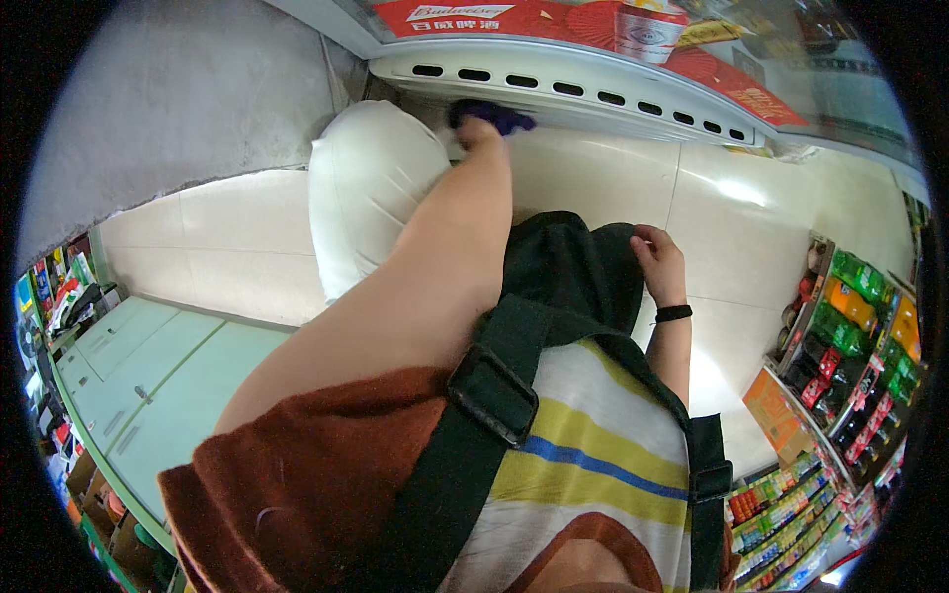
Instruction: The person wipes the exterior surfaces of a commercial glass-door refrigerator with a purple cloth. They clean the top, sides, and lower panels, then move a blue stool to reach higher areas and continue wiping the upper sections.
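Note:
My left hand (475,133) reaches forward, low down, with a dark purple cloth (504,117) bunched in its fingers. The cloth is against or very close to the lower front panel of a white glass-front refrigerator (578,111), below a row of oval vents; blur hides the exact contact. Beside my left forearm stands a bulging white sack-like thing (378,193), whose nature I cannot tell. My right hand (660,259) holds nothing and rests its fingertips at my bent knee, on the dark fabric (593,259). A black band (673,313) circles that wrist.
A grey wall (193,96) rises at the left, above pale floor tiles (207,222). Light green cabinets (148,370) stand at lower left. Shelves at right hold soft-drink bottles (841,330), with an orange carton (775,411) and rows of small packages (786,504) nearby.

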A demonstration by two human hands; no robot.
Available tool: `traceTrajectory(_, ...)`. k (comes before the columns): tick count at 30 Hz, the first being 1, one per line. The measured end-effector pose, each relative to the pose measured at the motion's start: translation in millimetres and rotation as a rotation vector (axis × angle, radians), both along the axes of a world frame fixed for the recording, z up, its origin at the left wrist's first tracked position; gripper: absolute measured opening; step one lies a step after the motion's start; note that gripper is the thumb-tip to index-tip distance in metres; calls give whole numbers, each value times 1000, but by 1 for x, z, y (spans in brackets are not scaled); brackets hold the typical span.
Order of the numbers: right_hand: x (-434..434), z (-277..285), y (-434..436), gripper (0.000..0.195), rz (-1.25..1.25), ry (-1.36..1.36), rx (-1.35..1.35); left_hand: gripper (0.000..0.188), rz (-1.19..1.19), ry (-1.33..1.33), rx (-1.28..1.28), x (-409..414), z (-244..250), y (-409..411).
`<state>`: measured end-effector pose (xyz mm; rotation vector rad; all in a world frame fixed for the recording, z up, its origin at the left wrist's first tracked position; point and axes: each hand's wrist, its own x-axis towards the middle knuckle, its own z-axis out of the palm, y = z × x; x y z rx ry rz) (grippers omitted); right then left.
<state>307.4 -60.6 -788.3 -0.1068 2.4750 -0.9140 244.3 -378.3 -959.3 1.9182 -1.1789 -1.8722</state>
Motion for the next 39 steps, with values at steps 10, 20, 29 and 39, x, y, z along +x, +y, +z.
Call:
traceTrajectory(10, 28, 19, 18, 25, -82, -2, -2, 47, 452, 17, 42, -14, -33, -58)
traceTrajectory(20, 31, 29, 9, 25, -13, 86, 28, 46, 319, 200, 419, -4, -46, 10)
traceTrajectory(29, 15, 35, -6, 24, -62, 204, 10, 25, -823, 573, 867, -27, -3, 116)
traceTrajectory(39, -45, 48, -23, 76, -847, -395, -992, 42, -1319, 848, 953, -35, 177, 88)
